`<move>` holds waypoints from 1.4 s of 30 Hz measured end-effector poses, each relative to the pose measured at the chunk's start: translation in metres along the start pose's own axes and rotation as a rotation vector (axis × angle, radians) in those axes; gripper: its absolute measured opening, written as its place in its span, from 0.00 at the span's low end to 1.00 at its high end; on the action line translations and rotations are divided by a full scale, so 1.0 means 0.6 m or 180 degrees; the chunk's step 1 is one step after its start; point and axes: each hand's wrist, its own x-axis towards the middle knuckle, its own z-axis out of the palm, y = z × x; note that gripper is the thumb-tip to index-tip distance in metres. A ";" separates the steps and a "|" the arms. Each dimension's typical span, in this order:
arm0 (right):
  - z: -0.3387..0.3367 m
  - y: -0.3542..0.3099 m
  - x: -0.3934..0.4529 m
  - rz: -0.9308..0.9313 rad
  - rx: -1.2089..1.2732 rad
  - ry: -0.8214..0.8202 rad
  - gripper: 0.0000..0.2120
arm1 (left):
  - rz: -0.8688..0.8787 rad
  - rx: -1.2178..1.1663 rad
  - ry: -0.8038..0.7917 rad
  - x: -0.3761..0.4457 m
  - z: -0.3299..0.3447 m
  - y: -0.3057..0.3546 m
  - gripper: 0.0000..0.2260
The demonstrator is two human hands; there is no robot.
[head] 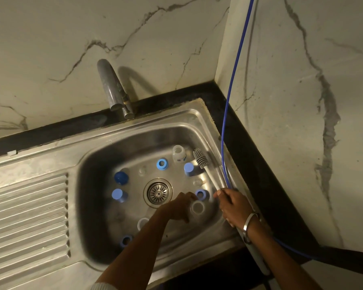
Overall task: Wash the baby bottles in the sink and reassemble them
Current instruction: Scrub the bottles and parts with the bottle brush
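Steel sink (134,130) with ribbed drainboard (27,210), set against veined marble walls (155,38).

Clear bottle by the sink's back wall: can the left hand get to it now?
Probably yes. The left hand is low in the sink, and the bottle stands uncovered beyond the drain, beside the brush.

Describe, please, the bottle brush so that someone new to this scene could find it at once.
Start at the steel sink and go to its right wall, beside the hanging blue hose. The bottle brush slants there, its white handle gripped by the right hand. Its grey bristled head is unlike the blue caps and clear bottles around it.
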 end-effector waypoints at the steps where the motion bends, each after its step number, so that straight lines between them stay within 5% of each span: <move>1: 0.000 -0.001 0.000 0.0021 -0.0005 -0.0015 0.12 | 0.0054 0.0011 -0.0002 -0.003 0.002 0.003 0.36; 11: -0.018 -0.020 -0.014 -0.0063 -0.0242 -0.0403 0.08 | 0.0033 -0.0619 0.0863 -0.041 0.016 0.004 0.29; 18: -0.007 -0.058 -0.031 -0.0205 -0.0103 -0.1221 0.10 | -0.0413 -0.1094 0.1878 -0.142 -0.059 -0.025 0.24; 28: 0.034 -0.099 -0.021 -0.1209 -0.0868 -0.1028 0.11 | 0.0082 -0.1491 0.2939 -0.286 -0.135 -0.067 0.23; 33: 0.036 -0.096 -0.025 -0.1275 -0.0944 -0.1125 0.11 | -0.0287 -0.2712 0.3332 -0.321 -0.125 -0.079 0.31; 39: 0.037 -0.094 -0.037 -0.1263 -0.1088 -0.1317 0.10 | -0.0037 -0.3533 0.3398 -0.335 -0.110 -0.089 0.12; 42: 0.037 -0.090 -0.043 -0.1237 -0.1127 -0.1354 0.10 | 0.0062 -0.4188 0.3332 -0.326 -0.103 -0.093 0.20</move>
